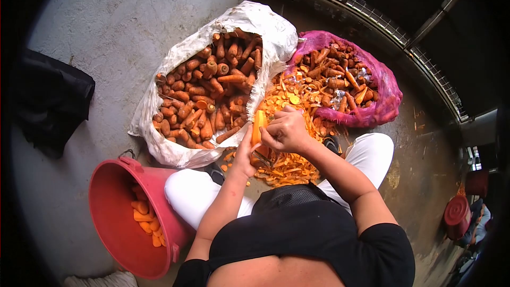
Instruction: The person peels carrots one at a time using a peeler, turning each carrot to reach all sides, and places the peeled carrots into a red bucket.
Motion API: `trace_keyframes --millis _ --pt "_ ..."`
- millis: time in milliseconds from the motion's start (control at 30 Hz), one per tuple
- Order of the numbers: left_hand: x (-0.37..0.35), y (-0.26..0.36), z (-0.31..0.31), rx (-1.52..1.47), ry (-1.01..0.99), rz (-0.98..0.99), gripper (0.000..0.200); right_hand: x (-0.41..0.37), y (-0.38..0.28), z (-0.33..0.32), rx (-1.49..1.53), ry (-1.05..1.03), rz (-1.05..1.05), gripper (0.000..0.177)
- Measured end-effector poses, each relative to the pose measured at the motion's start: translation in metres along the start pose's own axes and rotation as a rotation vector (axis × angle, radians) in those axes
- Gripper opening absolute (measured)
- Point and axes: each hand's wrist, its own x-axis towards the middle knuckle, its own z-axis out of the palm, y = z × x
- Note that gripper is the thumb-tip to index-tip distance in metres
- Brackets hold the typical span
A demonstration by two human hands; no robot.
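My left hand [244, 155] is closed around the lower end of a carrot [258, 126], which points up and away from me and shows bright orange, peeled flesh. Against the carrot's right side, my right hand [287, 130] has its fingers curled in; whatever they grip is hidden. Below both hands, orange peelings [292, 167] lie heaped on the floor between my legs. Beyond my left hand a white sack [273, 26] gapes open, full of unpeeled carrots [199, 95].
A pink mesh sack [390, 95] at the back right holds carrots and scraps. To my left a red bucket [101, 218] leans, with peeled carrots [146, 218] inside. Black cloth [56, 95] hangs at far left. Another person [481, 220] and a red container [458, 215] are at far right.
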Motion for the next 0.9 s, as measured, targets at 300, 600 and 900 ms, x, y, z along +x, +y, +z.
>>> trace_keyframes --millis 300,600,900 --pt "-0.026 -0.005 0.023 0.362 0.067 0.109 0.05 0.007 0.07 0.009 -0.07 -0.004 0.279 0.033" --pt "-0.02 0.004 0.02 0.052 -0.168 -0.001 0.057 -0.011 0.133 0.001 -0.395 -0.076 0.696 0.043" --pt "0.0 -0.002 0.008 0.061 0.026 0.073 0.043 -0.01 0.013 -0.006 0.02 -0.039 0.267 0.034"
